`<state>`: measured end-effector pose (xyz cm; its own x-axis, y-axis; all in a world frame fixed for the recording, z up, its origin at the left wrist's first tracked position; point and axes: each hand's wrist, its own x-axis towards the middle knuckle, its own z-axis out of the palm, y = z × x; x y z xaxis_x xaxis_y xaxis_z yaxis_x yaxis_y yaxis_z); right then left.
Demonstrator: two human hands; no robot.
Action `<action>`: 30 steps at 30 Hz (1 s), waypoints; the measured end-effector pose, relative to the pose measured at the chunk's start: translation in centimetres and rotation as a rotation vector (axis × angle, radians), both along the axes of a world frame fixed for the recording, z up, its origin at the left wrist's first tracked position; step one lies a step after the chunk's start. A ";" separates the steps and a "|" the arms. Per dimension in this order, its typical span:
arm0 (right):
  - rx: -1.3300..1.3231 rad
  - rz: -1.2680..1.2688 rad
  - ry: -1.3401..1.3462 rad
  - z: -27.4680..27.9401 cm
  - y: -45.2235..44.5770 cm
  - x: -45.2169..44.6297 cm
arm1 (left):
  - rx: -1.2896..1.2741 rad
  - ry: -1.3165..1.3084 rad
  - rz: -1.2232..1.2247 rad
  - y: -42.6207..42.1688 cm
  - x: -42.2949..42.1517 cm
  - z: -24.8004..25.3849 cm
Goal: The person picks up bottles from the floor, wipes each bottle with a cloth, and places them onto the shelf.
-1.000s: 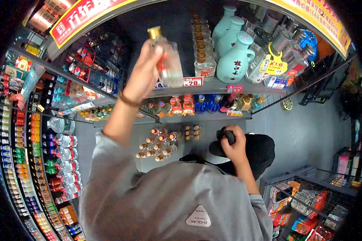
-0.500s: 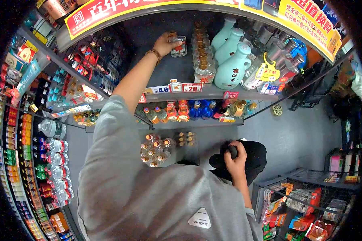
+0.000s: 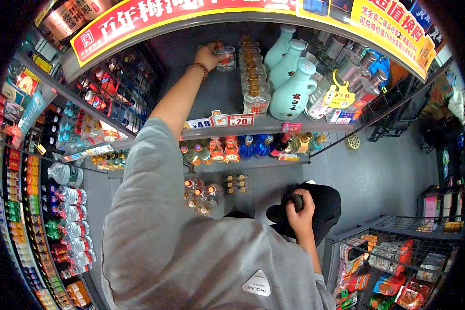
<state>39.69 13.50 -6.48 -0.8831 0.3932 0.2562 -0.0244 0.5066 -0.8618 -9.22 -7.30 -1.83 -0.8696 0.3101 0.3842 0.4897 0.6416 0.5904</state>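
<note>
My left hand (image 3: 207, 56) is stretched out over the shelf, fingers closed around a small clear glass liquor bottle (image 3: 225, 59) with a brown cap and red print. The bottle is upright at the back of the shelf (image 3: 212, 95), left of a row of similar small bottles (image 3: 254, 98). I cannot tell whether its base touches the shelf. My right hand (image 3: 303, 209) is low, by my black-trousered knee, closed around a small dark rounded object (image 3: 296, 202) whose kind I cannot make out.
Pale turquoise jugs (image 3: 293, 98) stand right of the bottle row, with clear bottles beyond. Blue and red bottles (image 3: 248, 148) fill the lower shelf. Capped bottles (image 3: 202, 195) and small gold-capped bottles (image 3: 237, 183) stand on the floor. Water jugs (image 3: 73, 214) line the left side.
The camera view has shifted slightly. My left hand still grips the small bottle at the back of the shelf, and my right hand stays by the knee with the dark object.
</note>
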 end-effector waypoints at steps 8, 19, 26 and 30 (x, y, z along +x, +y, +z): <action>0.016 0.017 -0.010 -0.5 -0.1 0.1 | -0.079 -0.016 0.089 1.5 0.4 0.9; -0.032 0.065 -0.015 -0.9 0.0 0.5 | -0.038 0.131 0.152 2.7 0.0 -0.1; -0.045 0.093 0.008 -1.0 -0.6 0.3 | -0.032 0.106 0.189 3.0 -0.1 -0.2; -0.038 0.092 0.008 -1.0 -0.8 0.3 | 0.013 0.181 0.162 2.8 -0.7 -0.8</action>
